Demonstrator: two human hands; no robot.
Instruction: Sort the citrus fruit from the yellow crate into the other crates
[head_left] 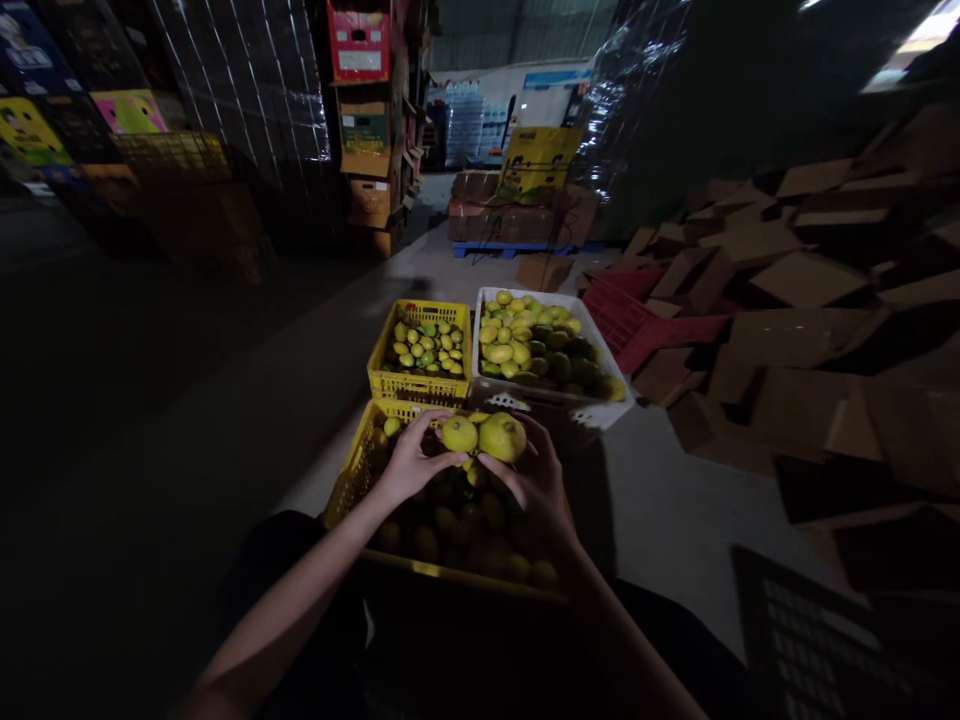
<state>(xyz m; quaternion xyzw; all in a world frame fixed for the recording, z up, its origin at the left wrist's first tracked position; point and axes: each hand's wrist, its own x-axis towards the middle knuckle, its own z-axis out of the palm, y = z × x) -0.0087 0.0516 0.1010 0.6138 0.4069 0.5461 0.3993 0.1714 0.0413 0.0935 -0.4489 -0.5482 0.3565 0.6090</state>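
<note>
Side by side over the near yellow crate (pixel 349 475), my two hands each hold a yellow-green lemon. My left hand (pixel 416 460) has its fingers round the smaller lemon (pixel 460 434). The larger lemon (pixel 502 438) is in my right hand (pixel 538 468). Both lemons appear to touch. Below them, the near crate holds many lemons, mostly in shadow. Beyond it stand a yellow crate (pixel 417 386) of small green and yellow lemons and a white crate (pixel 555 393) of larger ones, yellow at the left and darker green at the right.
Cardboard boxes (pixel 795 340) are heaped on the right beside a red crate (pixel 630 320). A blue pallet (pixel 510 250) bears boxes further back. Stacked boxes (pixel 367 150) and wrapped stacks (pixel 247 110) stand behind. My knees flank the near crate.
</note>
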